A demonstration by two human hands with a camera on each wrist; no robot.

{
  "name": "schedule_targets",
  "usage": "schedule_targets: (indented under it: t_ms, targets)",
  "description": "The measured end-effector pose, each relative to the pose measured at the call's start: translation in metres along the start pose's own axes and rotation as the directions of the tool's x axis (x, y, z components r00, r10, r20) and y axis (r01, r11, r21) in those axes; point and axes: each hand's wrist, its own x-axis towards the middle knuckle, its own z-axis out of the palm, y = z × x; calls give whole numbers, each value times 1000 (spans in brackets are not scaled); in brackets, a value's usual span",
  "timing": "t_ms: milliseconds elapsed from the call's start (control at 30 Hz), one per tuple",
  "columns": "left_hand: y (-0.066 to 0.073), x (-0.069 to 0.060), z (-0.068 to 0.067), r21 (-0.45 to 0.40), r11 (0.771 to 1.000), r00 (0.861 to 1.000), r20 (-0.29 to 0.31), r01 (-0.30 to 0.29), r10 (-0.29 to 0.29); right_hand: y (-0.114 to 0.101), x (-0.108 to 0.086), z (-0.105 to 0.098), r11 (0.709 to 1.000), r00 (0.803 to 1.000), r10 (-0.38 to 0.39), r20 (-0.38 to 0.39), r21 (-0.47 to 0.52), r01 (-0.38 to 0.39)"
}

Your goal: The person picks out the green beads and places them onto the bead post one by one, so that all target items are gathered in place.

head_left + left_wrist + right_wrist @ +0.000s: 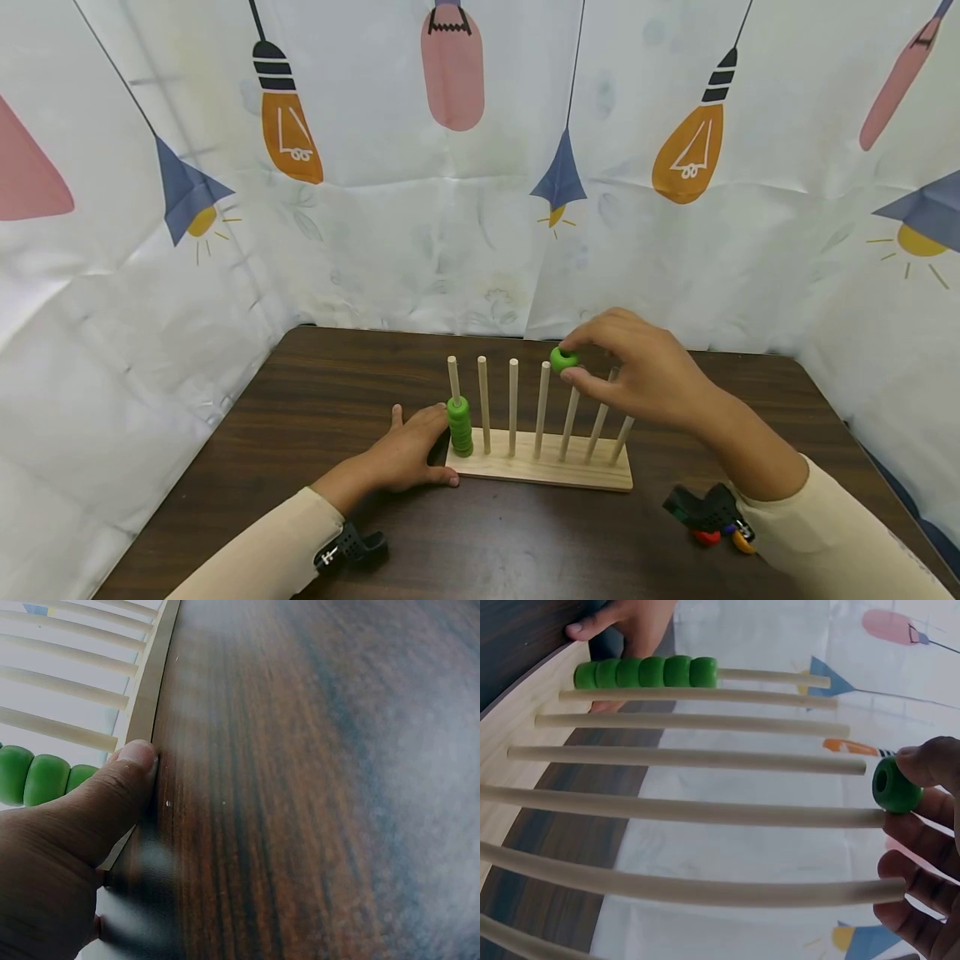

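Observation:
A wooden peg board with several upright pegs stands on the table. Its leftmost peg carries a stack of green beads, also plain in the right wrist view. My left hand grips the board's left end, the thumb at the front edge and the fingers behind. Between thumb and fingertips, my right hand pinches one green bead near the tops of the middle pegs. The bead's hole shows in the right wrist view, and no peg passes through it. Other right-hand fingers are close to a neighbouring peg tip.
On the dark wooden table, a red bead and a yellow bead lie partly hidden beneath the right wrist, with a bit of blue between them. A white printed curtain hangs behind the table and along its sides.

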Motion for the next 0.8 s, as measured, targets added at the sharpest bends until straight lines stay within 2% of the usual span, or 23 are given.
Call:
schedule_targets:
  t_ms: [433,800]
  targets:
    - [1,0,0,-10,1000,1000,-5,-9,9,-4,8,9,999,999,-35,-5,30,35]
    - [-1,0,1,-9,1000,1000,-13,-12,12,-10,17,17,1000,1000,-18,24,13,18]
